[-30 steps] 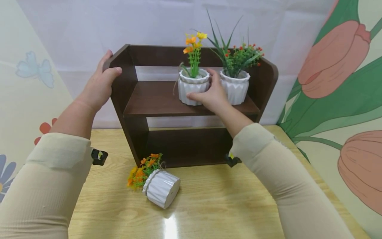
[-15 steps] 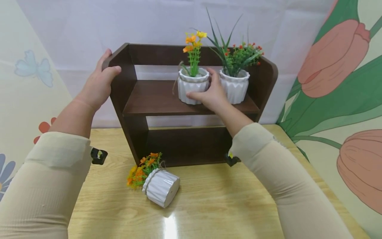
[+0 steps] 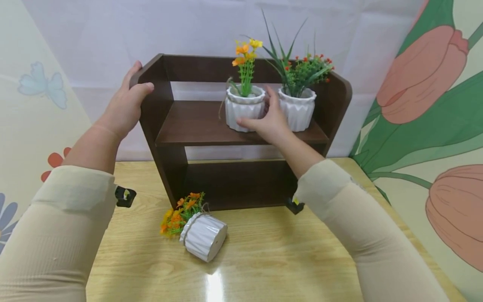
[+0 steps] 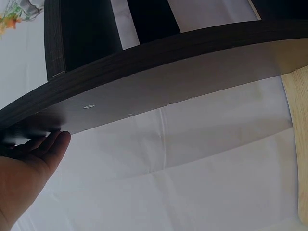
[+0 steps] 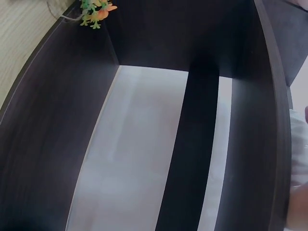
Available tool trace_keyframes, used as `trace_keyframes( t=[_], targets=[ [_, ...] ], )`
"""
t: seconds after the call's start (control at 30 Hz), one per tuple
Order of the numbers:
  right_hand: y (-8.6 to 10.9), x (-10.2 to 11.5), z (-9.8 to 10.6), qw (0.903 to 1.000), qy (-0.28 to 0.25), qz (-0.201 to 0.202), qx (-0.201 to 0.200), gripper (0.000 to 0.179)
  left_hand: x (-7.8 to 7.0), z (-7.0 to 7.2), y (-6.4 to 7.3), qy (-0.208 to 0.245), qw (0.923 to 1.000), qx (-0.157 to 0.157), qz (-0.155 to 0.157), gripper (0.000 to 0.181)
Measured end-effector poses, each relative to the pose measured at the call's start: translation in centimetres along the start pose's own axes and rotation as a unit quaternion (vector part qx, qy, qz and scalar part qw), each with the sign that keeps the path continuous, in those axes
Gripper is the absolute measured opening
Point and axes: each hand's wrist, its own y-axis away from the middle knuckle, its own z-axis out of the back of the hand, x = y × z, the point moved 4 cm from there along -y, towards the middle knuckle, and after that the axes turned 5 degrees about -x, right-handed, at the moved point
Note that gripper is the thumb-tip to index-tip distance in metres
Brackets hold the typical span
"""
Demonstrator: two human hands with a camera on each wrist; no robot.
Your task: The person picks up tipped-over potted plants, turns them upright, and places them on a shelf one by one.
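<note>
In the head view my left hand grips the upper left side panel of a dark brown two-tier shelf, thumb on the inner face. The left wrist view shows its fingers against the panel's outer face. My right hand is curled about a white fluted pot with orange and yellow flowers, which stands upright on the upper board; thumb in front, fingers at its right. Just right of it stands another white pot with grass and red flowers. In the right wrist view, only part of that hand shows.
A third white pot with orange flowers lies on its side on the wooden table, before the shelf's lower left. Behind the shelf hangs a white cloth. A flower-painted wall stands at the right.
My right forearm has shifted slightly right, and its fingers sit a little looser at the pot. The left hand and the pots stay about where they were.
</note>
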Motion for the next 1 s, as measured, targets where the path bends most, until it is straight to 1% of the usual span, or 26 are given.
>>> trace_keyframes(
  t=[0.07,0.23,0.37,0.47,0.6,0.83,1.0],
  targets=[
    [0.3,-0.1,0.1,1.0,0.005,-0.004,0.005,0.115,0.0,0.0,0.0,-0.001,1.0,-0.001,0.002,0.065],
    [1.2,-0.1,0.4,0.9999,0.012,0.004,0.012,0.112,0.1,0.0,0.0,0.0,1.0,-0.003,0.001,0.065],
    [2.1,-0.2,0.3,0.9998,0.0,0.008,0.02,0.109,0.2,0.1,0.1,0.01,0.9999,-0.002,0.001,0.065],
    [2.9,-0.3,0.5,0.9997,-0.011,0.002,0.022,0.107,0.1,0.0,0.1,0.018,0.9998,0.001,-0.002,0.065],
    [3.9,-0.5,0.9,0.9997,-0.012,0.003,0.021,0.104,-0.1,-0.1,0.0,0.02,0.9998,0.004,-0.002,0.065],
    [5.5,-0.8,1.3,0.9987,-0.005,0.036,0.036,0.1,-0.1,-0.1,-0.1,0.02,0.9998,0.0,0.003,0.065],
    [7.1,-0.7,1.1,0.9968,0.002,0.063,0.049,0.099,-0.1,0.0,0.0,0.013,0.9999,-0.004,0.008,0.065]
  ],
)
